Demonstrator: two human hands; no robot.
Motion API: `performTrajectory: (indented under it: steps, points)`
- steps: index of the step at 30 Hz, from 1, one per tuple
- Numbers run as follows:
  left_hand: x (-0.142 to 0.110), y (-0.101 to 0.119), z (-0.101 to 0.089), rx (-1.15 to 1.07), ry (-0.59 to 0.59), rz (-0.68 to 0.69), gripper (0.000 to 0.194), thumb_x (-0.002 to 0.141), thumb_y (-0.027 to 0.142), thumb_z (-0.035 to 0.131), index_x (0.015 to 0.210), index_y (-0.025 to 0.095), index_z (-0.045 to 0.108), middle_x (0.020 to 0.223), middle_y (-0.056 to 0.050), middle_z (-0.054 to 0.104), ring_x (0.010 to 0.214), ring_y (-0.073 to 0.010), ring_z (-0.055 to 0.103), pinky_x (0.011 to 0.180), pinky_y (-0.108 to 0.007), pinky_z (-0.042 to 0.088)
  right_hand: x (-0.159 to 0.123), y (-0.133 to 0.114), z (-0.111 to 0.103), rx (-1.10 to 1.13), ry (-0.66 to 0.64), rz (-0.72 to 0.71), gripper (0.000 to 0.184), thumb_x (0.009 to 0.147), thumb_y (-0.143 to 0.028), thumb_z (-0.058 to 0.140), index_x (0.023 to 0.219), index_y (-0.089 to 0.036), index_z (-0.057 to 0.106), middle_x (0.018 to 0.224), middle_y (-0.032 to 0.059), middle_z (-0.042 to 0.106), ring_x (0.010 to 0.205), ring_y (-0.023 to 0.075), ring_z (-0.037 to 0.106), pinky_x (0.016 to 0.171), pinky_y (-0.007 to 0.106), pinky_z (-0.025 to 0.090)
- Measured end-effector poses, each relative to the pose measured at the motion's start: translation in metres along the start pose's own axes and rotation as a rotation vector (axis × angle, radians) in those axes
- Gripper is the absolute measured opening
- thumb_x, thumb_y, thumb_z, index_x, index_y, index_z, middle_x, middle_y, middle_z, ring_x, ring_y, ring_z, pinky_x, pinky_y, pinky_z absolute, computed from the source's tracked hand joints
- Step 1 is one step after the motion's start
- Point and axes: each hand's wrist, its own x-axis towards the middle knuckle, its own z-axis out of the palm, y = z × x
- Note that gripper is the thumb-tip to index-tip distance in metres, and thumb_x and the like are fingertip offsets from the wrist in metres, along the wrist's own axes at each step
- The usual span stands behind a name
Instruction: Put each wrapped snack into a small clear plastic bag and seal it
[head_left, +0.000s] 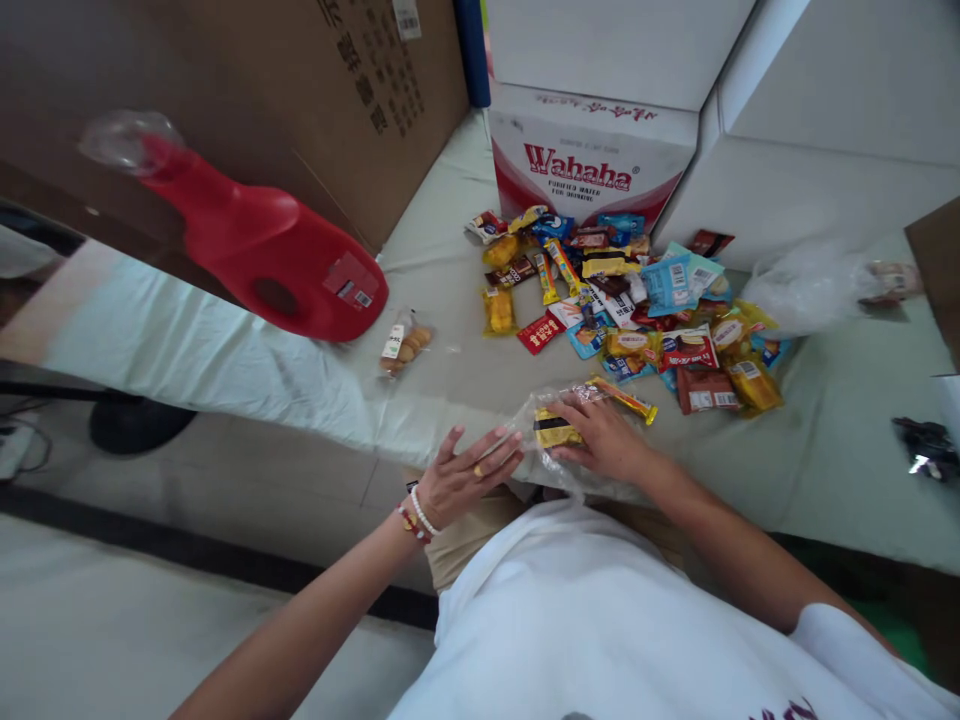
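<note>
Near the table's front edge lies a clear plastic bag (529,408), crinkled, with a yellow snack packet (555,428) with a black band in it or under its film. My right hand (606,438) is over the bag from the right, its fingers bent around the packet. My left hand (471,478) touches the bag's left side, its fingers stretched out and apart. An orange and yellow stick-shaped snack (626,400) lies just beyond my right fingers. A small pack of round biscuits (406,343) rests farther left on the cloth.
Behind my hands spreads a pile of wrapped snacks (615,290), against a Wahaha carton (589,165). To the left is a big red bottle-shaped container (277,250) beside a cardboard box (360,100). Another clear plastic bag (806,290) and a black object (926,447) lie right.
</note>
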Motion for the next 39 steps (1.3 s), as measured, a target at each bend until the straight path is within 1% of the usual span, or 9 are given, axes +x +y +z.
performTrajectory:
  steps: [3, 8, 12, 16, 21, 25, 28, 33, 39]
  points:
    - [0.003, 0.008, 0.001, -0.135, -0.028, -0.049, 0.046, 0.092, 0.004, 0.053, 0.129, 0.030, 0.063, 0.137, -0.004, 0.070, 0.142, -0.0198, 0.054, 0.133, -0.056, 0.011, -0.008, 0.002, -0.006, 0.046, 0.010, -0.019, 0.070, 0.094, -0.042, 0.069, 0.157, -0.024, 0.043, 0.154, 0.0165, 0.049, 0.142, 0.0354, 0.044, 0.118, 0.059, 0.038]
    - [0.015, 0.033, -0.005, -0.292, 0.215, -0.102, 0.036, 0.085, 0.002, 0.061, 0.113, 0.024, 0.066, 0.116, -0.007, 0.076, 0.142, -0.0216, 0.054, 0.125, -0.050, 0.037, -0.037, -0.006, -0.018, 0.102, 0.084, -0.035, 0.067, 0.095, -0.039, 0.068, 0.155, -0.022, 0.044, 0.159, 0.0182, 0.042, 0.146, 0.0341, 0.041, 0.117, 0.057, 0.041]
    - [0.036, 0.054, -0.006, -0.329, 0.210, 0.006, 0.040, 0.090, 0.012, 0.068, 0.125, 0.032, 0.064, 0.134, 0.000, 0.071, 0.150, -0.0174, 0.044, 0.132, -0.051, 0.020, -0.052, -0.027, -0.017, 0.174, 0.140, -0.098, 0.047, 0.097, -0.037, 0.067, 0.139, -0.020, 0.059, 0.134, 0.0161, 0.064, 0.130, 0.0310, 0.053, 0.108, 0.053, 0.049]
    - [0.052, 0.055, 0.002, -0.316, 0.084, 0.032, 0.046, 0.094, 0.015, 0.063, 0.133, 0.039, 0.061, 0.136, 0.001, 0.072, 0.148, -0.0156, 0.046, 0.132, -0.053, -0.002, -0.059, -0.041, -0.007, 0.256, 0.049, -0.257, 0.035, 0.098, -0.038, 0.065, 0.129, -0.022, 0.067, 0.121, 0.0115, 0.071, 0.125, 0.0273, 0.056, 0.107, 0.046, 0.051]
    - [0.041, 0.035, 0.002, -0.304, -0.002, -0.108, 0.030, 0.090, 0.010, 0.062, 0.109, 0.031, 0.072, 0.095, 0.003, 0.079, 0.121, -0.0174, 0.068, 0.132, -0.048, 0.004, -0.093, -0.020, 0.006, -0.017, -0.038, -0.040, 0.071, 0.088, -0.042, 0.078, 0.150, -0.021, 0.053, 0.153, 0.0171, 0.053, 0.144, 0.0352, 0.042, 0.117, 0.061, 0.040]
    - [0.024, 0.023, 0.002, -0.453, -0.080, -0.297, 0.013, 0.088, 0.016, 0.060, 0.089, 0.026, 0.069, 0.092, 0.001, 0.077, 0.126, -0.0225, 0.066, 0.131, -0.056, 0.006, -0.115, 0.000, 0.011, -0.040, 0.061, 0.038, 0.036, 0.095, -0.024, 0.067, 0.130, -0.021, 0.068, 0.146, 0.0156, 0.058, 0.137, 0.0320, 0.049, 0.114, 0.059, 0.043]
    - [0.015, 0.021, 0.006, -0.594, -0.116, -0.442, 0.009, 0.092, 0.024, 0.057, 0.087, 0.024, 0.065, 0.098, -0.001, 0.076, 0.130, -0.0244, 0.063, 0.129, -0.061, 0.009, -0.107, 0.000, -0.001, 0.128, 0.130, 0.011, 0.018, 0.100, -0.022, 0.058, 0.108, -0.024, 0.074, 0.125, 0.0121, 0.069, 0.121, 0.0266, 0.060, 0.103, 0.050, 0.052]
    - [0.013, 0.021, 0.016, -0.717, -0.061, -0.607, 0.022, 0.094, 0.034, 0.057, 0.075, 0.024, 0.058, 0.091, -0.002, 0.076, 0.127, -0.0256, 0.064, 0.126, -0.062, 0.016, -0.064, 0.005, -0.039, 0.384, 0.115, 0.039, 0.024, 0.104, -0.035, 0.051, 0.106, -0.024, 0.072, 0.118, 0.0109, 0.071, 0.108, 0.0225, 0.066, 0.094, 0.040, 0.055]
    - [0.024, 0.017, 0.034, -0.676, 0.049, -0.910, 0.023, 0.098, 0.034, 0.054, 0.078, 0.024, 0.061, 0.089, -0.002, 0.076, 0.118, -0.0254, 0.069, 0.121, -0.061, 0.027, -0.020, 0.033, -0.041, 0.356, 0.048, 0.338, 0.039, 0.104, -0.047, 0.045, 0.090, -0.019, 0.068, 0.075, 0.0033, 0.066, 0.068, 0.0170, 0.059, 0.063, 0.027, 0.044]
